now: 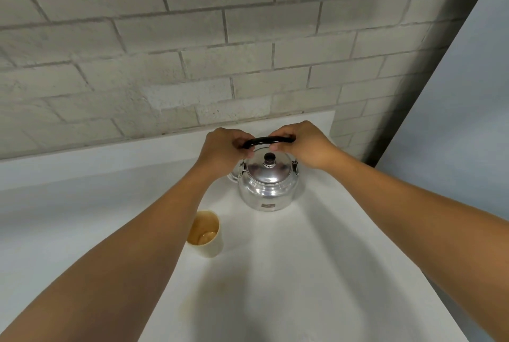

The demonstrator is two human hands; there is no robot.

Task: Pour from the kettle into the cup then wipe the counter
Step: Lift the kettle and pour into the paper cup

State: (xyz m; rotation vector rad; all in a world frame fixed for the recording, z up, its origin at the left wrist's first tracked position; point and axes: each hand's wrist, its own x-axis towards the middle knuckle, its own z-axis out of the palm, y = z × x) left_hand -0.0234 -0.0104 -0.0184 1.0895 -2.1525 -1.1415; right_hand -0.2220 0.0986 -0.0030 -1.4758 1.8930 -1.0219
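Note:
A shiny metal kettle [268,186] with a black knob on its lid stands upright on the white counter [289,273] near the back wall. Its black arched handle [265,140] is raised over the lid. My left hand [224,150] grips the handle's left end and my right hand [304,146] grips its right end. The spout points left and is mostly hidden behind my left wrist. A cream cup [205,234] with brown stains inside and a little liquid at the bottom stands in front of the kettle to the left, partly covered by my left forearm.
A grey brick wall [192,52] rises right behind the counter. The counter's right edge runs diagonally toward the near right, with a pale wall panel [454,121] beyond it. A faint brownish stain [187,306] marks the counter in front of the cup.

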